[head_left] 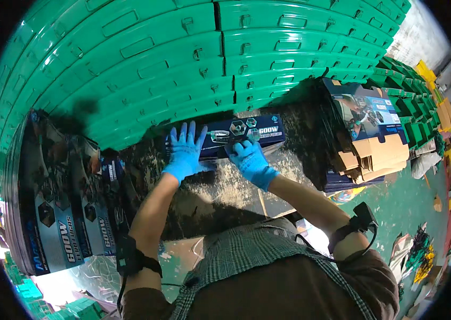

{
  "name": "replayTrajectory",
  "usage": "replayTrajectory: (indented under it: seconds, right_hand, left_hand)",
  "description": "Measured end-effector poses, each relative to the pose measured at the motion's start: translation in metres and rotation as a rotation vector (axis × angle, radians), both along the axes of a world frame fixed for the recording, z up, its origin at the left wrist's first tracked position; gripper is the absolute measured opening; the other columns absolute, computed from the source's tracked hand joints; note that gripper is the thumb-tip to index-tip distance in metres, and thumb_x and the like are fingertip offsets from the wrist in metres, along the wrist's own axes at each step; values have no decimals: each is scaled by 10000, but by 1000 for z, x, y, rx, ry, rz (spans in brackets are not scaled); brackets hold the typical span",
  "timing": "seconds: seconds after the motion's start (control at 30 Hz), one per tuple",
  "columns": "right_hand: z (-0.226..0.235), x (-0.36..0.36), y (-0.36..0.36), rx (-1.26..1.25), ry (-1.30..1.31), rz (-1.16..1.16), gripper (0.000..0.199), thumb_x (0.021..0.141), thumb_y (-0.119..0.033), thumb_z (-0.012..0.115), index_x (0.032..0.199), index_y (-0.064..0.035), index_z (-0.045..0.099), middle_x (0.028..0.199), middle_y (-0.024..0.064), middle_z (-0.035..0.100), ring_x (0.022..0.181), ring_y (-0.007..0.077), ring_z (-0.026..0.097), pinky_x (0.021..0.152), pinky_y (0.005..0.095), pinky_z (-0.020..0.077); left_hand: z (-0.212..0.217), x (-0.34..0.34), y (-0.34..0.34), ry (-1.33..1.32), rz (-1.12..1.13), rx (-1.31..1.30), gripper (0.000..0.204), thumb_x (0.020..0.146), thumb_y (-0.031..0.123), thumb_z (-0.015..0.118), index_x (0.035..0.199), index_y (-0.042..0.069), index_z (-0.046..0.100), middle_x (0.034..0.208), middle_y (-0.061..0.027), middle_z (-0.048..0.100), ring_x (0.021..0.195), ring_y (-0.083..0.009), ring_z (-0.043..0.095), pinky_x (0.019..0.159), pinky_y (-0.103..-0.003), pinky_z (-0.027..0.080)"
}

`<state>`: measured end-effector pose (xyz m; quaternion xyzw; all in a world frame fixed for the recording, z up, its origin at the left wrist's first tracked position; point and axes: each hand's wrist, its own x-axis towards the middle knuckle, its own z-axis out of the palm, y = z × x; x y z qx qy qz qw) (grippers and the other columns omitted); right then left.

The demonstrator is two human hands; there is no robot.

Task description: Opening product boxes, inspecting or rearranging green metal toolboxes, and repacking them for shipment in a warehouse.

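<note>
A long, dark blue printed cardboard box [241, 132] lies crosswise on the worn workbench [225, 184] in front of me. My left hand [185, 152], in a blue glove, rests on the box's left end with its fingers stretched out and spread. The thumb of that hand points along the near side. My right hand [252, 161], gloved the same way, is at the middle of the near edge. Its fingers are bent and pressed together on the box there. The undersides of both hands are hidden from view.
Stacked green cases [151, 48] form a wall behind the bench. Flattened printed cartons [57, 208] stand at the left. On the right is a pile of printed cartons [366, 114] with brown flaps sticking out. Green bins [417, 117] stand farther right, above a green floor [396, 197].
</note>
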<state>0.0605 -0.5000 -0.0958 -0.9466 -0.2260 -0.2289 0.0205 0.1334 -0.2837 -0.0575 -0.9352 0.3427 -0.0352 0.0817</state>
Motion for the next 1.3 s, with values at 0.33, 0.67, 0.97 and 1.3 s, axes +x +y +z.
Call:
replayTrajectory:
  seconds: [0.33, 0.67, 0.97, 1.3]
  right_hand:
    - [3, 8, 9, 321, 56, -197, 539, 707, -233, 715, 1186, -50, 548, 1100, 123, 581, 975, 316, 559, 893, 398, 429]
    - [9, 39, 114, 1398, 1370, 185, 887, 817, -530, 625, 1420, 9, 261, 1413, 215, 375, 1294, 332, 378, 1054, 392, 330]
    - [-8, 14, 241, 1027, 1778, 227, 693, 799, -443, 705, 1306, -56, 435, 1203, 28, 537, 1040, 134, 500, 808, 303, 475]
    - [3, -20, 259, 1055, 1333, 546, 553, 815, -363, 680, 1255, -71, 515, 1127, 78, 611, 1003, 209, 575, 898, 390, 463]
  left_hand:
    - [-1, 1, 4, -44, 31, -295, 887, 598, 626, 708, 1308, 161, 450, 1275, -209, 411, 1159, -391, 400, 952, -519, 335]
    - [15, -179, 97, -102, 1097, -436, 945, 592, 598, 736, 1328, 100, 415, 1193, -214, 448, 1127, -381, 417, 968, -526, 327]
    - [-40, -281, 183, -394, 1242, -2100, 999, 773, 282, 754, 1472, 38, 82, 1470, -217, 232, 1297, -291, 337, 1090, -432, 263]
    - [-66, -250, 214, -81, 1194, -2153, 691, 875, 133, 618, 1446, 29, 244, 1387, -124, 408, 1194, -212, 453, 1016, -341, 382]
